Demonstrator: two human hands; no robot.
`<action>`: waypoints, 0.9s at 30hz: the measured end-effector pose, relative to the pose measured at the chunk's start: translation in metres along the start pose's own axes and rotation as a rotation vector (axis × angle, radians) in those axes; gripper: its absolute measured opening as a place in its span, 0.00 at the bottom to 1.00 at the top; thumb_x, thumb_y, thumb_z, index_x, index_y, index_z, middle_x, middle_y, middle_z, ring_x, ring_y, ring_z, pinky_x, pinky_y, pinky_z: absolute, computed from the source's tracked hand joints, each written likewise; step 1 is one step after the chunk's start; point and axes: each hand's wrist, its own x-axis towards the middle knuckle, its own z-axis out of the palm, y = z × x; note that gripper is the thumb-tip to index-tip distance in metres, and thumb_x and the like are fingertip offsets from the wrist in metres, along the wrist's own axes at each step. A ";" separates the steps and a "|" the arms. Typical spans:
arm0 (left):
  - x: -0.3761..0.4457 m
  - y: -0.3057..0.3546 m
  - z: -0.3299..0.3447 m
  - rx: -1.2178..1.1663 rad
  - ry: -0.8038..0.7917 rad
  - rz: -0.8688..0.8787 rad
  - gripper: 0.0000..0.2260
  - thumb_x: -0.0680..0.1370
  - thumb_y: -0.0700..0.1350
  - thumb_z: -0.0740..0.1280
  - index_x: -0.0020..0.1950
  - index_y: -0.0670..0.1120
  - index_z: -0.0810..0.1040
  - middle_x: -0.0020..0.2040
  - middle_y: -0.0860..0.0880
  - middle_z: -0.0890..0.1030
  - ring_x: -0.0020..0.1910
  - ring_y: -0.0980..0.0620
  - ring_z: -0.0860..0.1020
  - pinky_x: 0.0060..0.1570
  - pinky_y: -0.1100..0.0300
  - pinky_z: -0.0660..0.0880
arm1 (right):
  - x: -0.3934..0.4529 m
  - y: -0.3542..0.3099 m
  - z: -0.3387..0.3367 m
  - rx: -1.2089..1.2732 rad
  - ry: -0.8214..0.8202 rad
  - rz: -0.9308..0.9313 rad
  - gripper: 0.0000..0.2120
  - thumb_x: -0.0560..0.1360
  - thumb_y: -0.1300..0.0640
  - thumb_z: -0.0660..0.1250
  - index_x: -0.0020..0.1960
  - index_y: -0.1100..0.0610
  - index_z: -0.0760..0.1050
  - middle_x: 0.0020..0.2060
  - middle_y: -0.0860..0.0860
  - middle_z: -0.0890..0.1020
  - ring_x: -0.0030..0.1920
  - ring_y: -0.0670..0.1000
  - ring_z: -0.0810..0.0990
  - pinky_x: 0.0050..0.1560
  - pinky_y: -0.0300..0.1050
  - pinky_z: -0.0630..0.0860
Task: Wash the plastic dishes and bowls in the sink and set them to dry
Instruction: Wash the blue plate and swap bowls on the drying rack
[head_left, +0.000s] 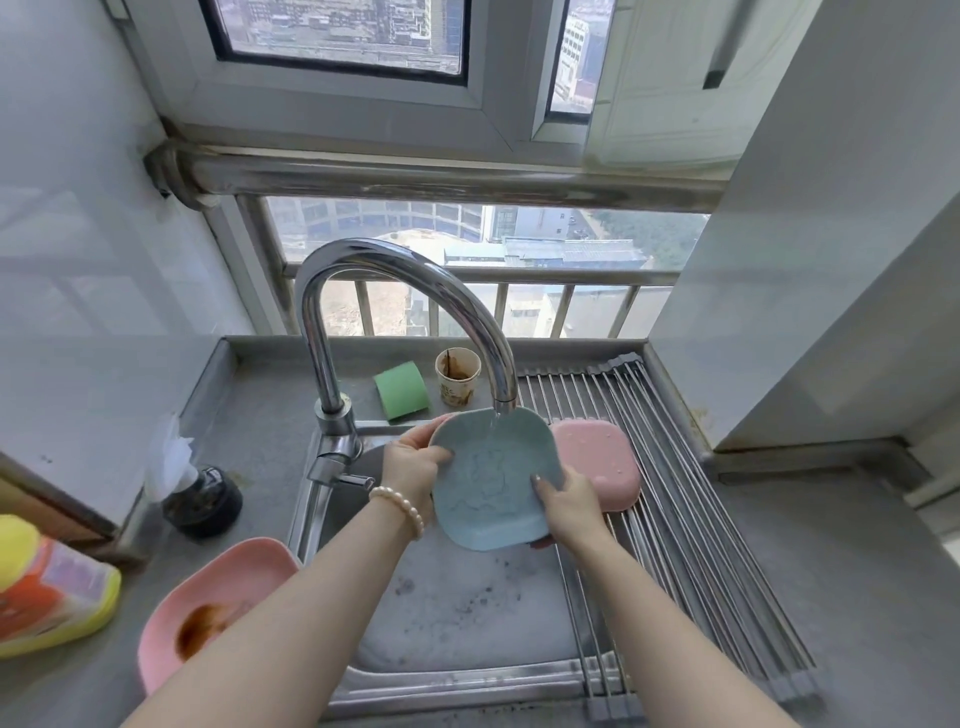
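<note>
Stained paper cup (457, 376) and green sponge (401, 389) on worktop (249, 415) behind tap. Yellow detergent bottle (52, 587) lying far left; black container (202, 501) near it

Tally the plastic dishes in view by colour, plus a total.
Blue: 1, the blue dish under the tap, held by the left hand and right hand.
Pink: 2, the pink dish on the rack and the dirty pink dish on the counter.
Total: 3
</note>
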 end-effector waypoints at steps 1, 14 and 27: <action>-0.001 0.004 0.000 0.069 0.004 0.034 0.24 0.70 0.22 0.56 0.48 0.45 0.83 0.45 0.44 0.84 0.43 0.46 0.80 0.41 0.53 0.80 | 0.002 0.000 0.004 -0.005 0.010 -0.009 0.05 0.80 0.62 0.61 0.53 0.60 0.73 0.44 0.59 0.79 0.34 0.57 0.79 0.18 0.41 0.72; -0.007 0.024 -0.062 0.870 -0.077 -0.320 0.19 0.76 0.52 0.59 0.38 0.39 0.82 0.40 0.43 0.83 0.33 0.46 0.77 0.34 0.60 0.68 | -0.010 -0.033 -0.029 -0.110 -0.227 0.119 0.28 0.69 0.69 0.54 0.68 0.55 0.65 0.41 0.60 0.76 0.20 0.52 0.73 0.18 0.38 0.66; -0.008 0.019 -0.070 1.121 -0.068 -0.027 0.07 0.69 0.46 0.67 0.40 0.47 0.84 0.38 0.51 0.82 0.41 0.52 0.78 0.40 0.60 0.73 | -0.008 0.017 -0.064 -0.908 0.476 -0.813 0.35 0.67 0.73 0.71 0.72 0.59 0.66 0.48 0.63 0.79 0.28 0.58 0.77 0.25 0.51 0.77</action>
